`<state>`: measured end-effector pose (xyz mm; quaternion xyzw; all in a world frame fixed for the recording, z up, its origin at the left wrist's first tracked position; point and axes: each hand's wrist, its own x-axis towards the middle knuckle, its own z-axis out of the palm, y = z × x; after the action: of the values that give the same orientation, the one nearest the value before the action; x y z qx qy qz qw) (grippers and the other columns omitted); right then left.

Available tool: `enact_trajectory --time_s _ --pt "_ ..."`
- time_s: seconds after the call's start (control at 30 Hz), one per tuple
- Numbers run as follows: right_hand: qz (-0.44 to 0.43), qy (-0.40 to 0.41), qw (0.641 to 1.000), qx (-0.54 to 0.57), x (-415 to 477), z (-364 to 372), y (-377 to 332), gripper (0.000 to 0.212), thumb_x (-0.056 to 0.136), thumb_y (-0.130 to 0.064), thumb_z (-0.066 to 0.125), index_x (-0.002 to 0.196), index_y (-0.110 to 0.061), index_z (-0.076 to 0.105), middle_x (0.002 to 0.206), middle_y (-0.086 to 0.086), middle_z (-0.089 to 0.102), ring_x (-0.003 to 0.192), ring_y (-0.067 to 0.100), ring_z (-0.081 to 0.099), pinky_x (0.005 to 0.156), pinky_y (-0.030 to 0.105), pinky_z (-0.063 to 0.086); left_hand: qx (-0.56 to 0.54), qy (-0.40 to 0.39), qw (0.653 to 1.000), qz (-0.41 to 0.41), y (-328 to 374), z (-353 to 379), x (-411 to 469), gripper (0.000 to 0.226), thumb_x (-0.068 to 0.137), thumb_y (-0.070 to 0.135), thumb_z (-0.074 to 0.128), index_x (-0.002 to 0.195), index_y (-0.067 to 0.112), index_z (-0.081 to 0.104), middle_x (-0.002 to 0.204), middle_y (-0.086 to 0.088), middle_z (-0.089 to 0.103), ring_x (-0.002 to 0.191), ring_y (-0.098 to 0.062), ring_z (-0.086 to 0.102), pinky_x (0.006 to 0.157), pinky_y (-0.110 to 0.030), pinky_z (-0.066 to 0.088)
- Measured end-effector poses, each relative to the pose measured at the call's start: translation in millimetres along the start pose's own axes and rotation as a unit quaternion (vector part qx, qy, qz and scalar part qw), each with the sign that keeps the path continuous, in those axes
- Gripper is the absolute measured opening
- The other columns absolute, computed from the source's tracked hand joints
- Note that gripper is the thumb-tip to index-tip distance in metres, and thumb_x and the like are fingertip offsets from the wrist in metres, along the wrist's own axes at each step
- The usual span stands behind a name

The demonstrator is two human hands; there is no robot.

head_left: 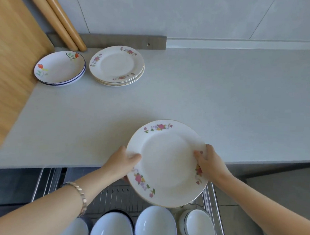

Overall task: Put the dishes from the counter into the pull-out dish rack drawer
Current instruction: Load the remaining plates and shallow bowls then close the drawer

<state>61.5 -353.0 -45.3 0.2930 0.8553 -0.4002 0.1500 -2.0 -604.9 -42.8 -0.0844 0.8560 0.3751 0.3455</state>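
far left on the counter (232, 103): stack of blue-rimmed shallow dishes (59, 68), stack of floral plates (116, 65) just right of it, wooden board (12, 56) and two wooden rods (53, 13) leaning behind. open dish rack drawer (114, 196) below the near counter edge, white bowls (155, 225) lined up at its near end, smaller bowls (198, 225) at right. held floral plate (167, 163) hangs over the counter edge and the drawer's far part, face up, near edge tipped down; round, so no long axis. left hand (123, 162) pinches the left rim, thumb on top, fingers under. right hand (209, 163) grips the right rim the same way. bracelet (80, 190) on left wrist.
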Motion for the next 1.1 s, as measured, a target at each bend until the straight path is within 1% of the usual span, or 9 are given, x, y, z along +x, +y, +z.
enact_trajectory --time_s 0.13,0.27,0.47,0.53,0.63,0.73,0.87,1.0,1.1 --pt "-0.007 -0.024 1.000 -0.014 -53.9 33.2 -16.6 0.032 0.093 -0.036 0.043 0.115 -0.013 0.041 0.071 -0.002 0.056 0.065 0.018 0.055 0.051 0.026 0.038 0.039 -0.002 0.999 0.021 -57.2 -24.4 -31.4 0.029 0.087 0.034 0.052 0.103 0.009 0.050 0.090 -0.005 0.065 0.080 -0.017 0.065 0.067 -0.035 0.054" --pt "0.010 -0.044 0.999 -0.028 -92.1 75.9 -15.2 0.032 0.094 -0.035 0.042 0.116 -0.011 0.041 0.069 0.000 0.055 0.067 0.022 0.055 0.054 0.028 0.038 0.046 -0.004 0.999 0.027 -106.3 -38.6 -51.7 0.025 0.089 0.033 0.053 0.102 0.012 0.050 0.088 -0.004 0.065 0.078 -0.014 0.065 0.061 -0.027 0.051" --pt "0.060 -0.069 0.996 -0.022 -110.9 124.1 20.2 0.032 0.095 -0.036 0.041 0.117 -0.012 0.041 0.071 -0.001 0.055 0.063 0.017 0.054 0.048 0.022 0.037 0.051 -0.045 0.998 0.012 -158.7 -23.6 -49.5 0.028 0.087 0.034 0.053 0.103 0.010 0.055 0.089 -0.007 0.068 0.077 -0.017 0.070 0.066 -0.033 0.058" --pt "0.092 -0.087 0.992 -0.017 -106.7 133.4 33.1 0.035 0.095 -0.035 0.041 0.119 -0.010 0.041 0.078 0.002 0.056 0.065 0.017 0.054 0.049 0.022 0.037 0.064 -0.055 0.996 -0.005 -167.5 -11.4 -41.2 0.029 0.088 0.034 0.053 0.104 0.011 0.053 0.090 -0.006 0.067 0.077 -0.016 0.069 0.061 -0.031 0.059" --pt "0.138 -0.097 0.986 -0.017 -88.6 139.7 52.3 0.039 0.095 -0.033 0.041 0.123 -0.007 0.041 0.091 0.008 0.057 0.079 0.025 0.054 0.066 0.029 0.042 0.055 -0.073 0.995 -0.030 -169.5 13.2 -21.2 0.026 0.088 0.034 0.053 0.103 0.012 0.051 0.088 -0.006 0.065 0.071 -0.013 0.068 0.048 -0.025 0.057" --pt "0.171 -0.075 0.982 -0.004 -62.5 138.4 72.2 0.040 0.094 -0.031 0.042 0.127 -0.009 0.041 0.104 0.014 0.064 0.090 0.030 0.059 0.078 0.034 0.048 0.041 -0.084 0.994 -0.051 -160.1 44.1 1.2 0.026 0.088 0.034 0.052 0.102 0.012 0.050 0.085 -0.007 0.066 0.070 -0.016 0.069 0.048 -0.028 0.058" --pt "0.200 -0.039 0.979 0.008 -26.2 124.3 99.1 0.043 0.094 -0.029 0.041 0.134 -0.013 0.038 0.097 0.010 0.058 0.078 0.024 0.053 0.063 0.028 0.038 0.072 -0.069 0.994 -0.052 -133.7 84.0 35.0 0.024 0.089 0.036 0.054 0.095 0.014 0.045 0.075 0.002 0.060 0.058 -0.007 0.061 0.035 -0.017 0.044" --pt "0.212 -0.002 0.977 0.012 8.7 112.2 118.9 0.040 0.092 -0.026 0.045 0.128 -0.010 0.045 0.098 0.012 0.057 0.068 0.025 0.053 0.057 0.027 0.037 0.130 -0.053 0.989 -0.041 -102.6 112.8 65.7 0.025 0.091 0.037 0.050 0.096 0.013 0.044 0.073 0.004 0.053 0.056 -0.006 0.052 0.041 -0.018 0.034" --pt "0.215 0.017 0.976 0.016 32.7 108.1 128.3 0.035 0.089 -0.028 0.045 0.118 -0.010 0.051 0.109 0.021 0.060 0.073 0.028 0.057 0.063 0.027 0.041 0.142 -0.029 0.988 -0.048 -86.3 128.5 82.1 0.026 0.095 0.036 0.046 0.093 0.010 0.044 0.072 0.001 0.049 0.056 -0.009 0.049 0.043 -0.020 0.032"
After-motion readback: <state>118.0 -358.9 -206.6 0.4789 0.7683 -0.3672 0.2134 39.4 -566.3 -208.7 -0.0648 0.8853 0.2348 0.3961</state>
